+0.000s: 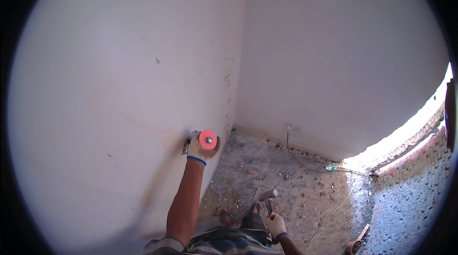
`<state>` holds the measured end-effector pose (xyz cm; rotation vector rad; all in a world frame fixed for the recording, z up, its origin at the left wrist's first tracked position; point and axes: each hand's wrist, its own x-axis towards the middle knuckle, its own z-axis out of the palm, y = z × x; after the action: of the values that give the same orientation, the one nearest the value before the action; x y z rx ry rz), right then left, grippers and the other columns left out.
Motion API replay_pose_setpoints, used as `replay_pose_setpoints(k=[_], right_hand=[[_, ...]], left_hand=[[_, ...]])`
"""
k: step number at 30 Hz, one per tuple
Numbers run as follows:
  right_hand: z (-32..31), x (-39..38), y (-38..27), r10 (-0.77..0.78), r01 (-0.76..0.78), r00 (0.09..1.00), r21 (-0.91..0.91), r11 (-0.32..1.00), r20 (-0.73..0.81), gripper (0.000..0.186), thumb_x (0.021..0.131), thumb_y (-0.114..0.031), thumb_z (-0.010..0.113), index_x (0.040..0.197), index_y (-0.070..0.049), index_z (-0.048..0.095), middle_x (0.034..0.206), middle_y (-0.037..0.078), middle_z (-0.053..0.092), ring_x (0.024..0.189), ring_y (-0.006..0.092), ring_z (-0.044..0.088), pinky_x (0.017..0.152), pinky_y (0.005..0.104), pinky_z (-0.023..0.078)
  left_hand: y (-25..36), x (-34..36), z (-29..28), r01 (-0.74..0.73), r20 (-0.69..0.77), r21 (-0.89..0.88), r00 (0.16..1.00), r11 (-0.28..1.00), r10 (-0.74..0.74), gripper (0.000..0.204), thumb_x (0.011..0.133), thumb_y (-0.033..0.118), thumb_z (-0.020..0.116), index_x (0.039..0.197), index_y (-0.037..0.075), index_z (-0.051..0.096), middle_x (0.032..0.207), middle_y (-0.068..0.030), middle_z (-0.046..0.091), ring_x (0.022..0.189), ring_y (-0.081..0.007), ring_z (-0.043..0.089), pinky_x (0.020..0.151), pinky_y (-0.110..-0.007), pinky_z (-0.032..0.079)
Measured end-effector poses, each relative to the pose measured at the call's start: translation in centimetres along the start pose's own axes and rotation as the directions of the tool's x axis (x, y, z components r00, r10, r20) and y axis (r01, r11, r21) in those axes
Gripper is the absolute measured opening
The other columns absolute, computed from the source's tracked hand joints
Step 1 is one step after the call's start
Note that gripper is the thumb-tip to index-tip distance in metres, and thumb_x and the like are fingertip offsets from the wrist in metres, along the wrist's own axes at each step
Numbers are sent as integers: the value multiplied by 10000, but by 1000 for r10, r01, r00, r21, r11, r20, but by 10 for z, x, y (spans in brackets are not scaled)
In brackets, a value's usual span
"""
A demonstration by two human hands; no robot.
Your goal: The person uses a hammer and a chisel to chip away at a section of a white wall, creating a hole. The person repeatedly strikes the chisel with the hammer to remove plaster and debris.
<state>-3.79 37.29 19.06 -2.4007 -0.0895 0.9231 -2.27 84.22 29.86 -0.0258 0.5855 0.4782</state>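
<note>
My left hand (196, 150), in a pale work glove with a blue cuff, is wrapped round a chisel (209, 140) against the left wall. The chisel's round pink-red guard and metal striking end face me; its tip is hidden behind the hand. Just beside the hand, a dark, broken patch (187, 144) shows in the plaster. Lower down, near my body, my right hand (276, 226), gloved too, grips a hammer (269, 196) by its red-and-black handle, the grey metal head pointing up and away from me.
Dust and rubble litter the floor (296, 188). A cable (291, 149) runs from a wall outlet (289, 127) past a small green-and-white object (331, 167). At right is a rough-edged bright opening (396, 140). A brownish-orange object with a handle (355, 243) lies at lower right.
</note>
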Motion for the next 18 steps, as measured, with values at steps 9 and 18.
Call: replay_pose_setpoints(k=[9, 18], right_hand=[[-4, 3, 87, 65, -40, 990, 188, 981, -127, 243, 859, -224, 712, 783, -34, 581, 641, 49, 607, 551, 159, 600, 514, 351, 479], [-41, 24, 58, -52, 55, 996, 39, 998, -74, 358, 823, -358, 722, 859, -10, 647, 727, 142, 688, 679, 247, 685, 637, 396, 511]], left_hand=[[-21, -15, -55, -139, 69, 215, 990, 967, 127, 198, 1033, 354, 581, 1020, 158, 595, 982, -24, 650, 940, -218, 648, 897, -496, 596], [-30, 22, -24, -366, 200, 408, 930, 836, 309, 107, 978, 209, 645, 977, 112, 598, 916, -30, 642, 871, -175, 639, 780, -386, 592]])
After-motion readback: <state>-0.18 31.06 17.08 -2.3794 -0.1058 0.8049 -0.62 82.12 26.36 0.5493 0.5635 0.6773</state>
